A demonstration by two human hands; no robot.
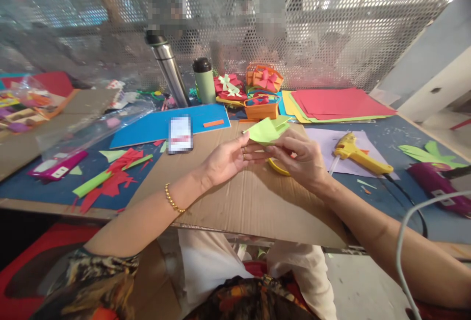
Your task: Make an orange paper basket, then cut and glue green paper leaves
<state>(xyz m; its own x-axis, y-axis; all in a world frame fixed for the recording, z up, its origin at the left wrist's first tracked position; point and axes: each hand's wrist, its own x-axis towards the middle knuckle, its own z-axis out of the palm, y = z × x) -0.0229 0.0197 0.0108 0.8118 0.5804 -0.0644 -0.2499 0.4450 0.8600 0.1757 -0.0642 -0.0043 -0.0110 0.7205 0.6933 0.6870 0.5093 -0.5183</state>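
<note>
A folded piece of light green paper (263, 131) is held up between my two hands, above a brown cardboard sheet (235, 202). On its left side, my left hand (228, 160) pinches the paper between thumb and fingers. My right hand (300, 158) grips the right lower edge, its fingers bent. Below the paper, partly covered by my right hand, shows the yellow handle of what look like scissors (278, 168). A yellow glue gun (362, 155) lies to the right on a lilac sheet (316, 138).
Small orange paper baskets (262, 110) stand at the back beside a green flask (204, 82) and a steel flask (171, 72). Red paper sheets (334, 103) are stacked back right. Red paper scraps (114, 182) lie left. A grey cable (401, 241) crosses the right side.
</note>
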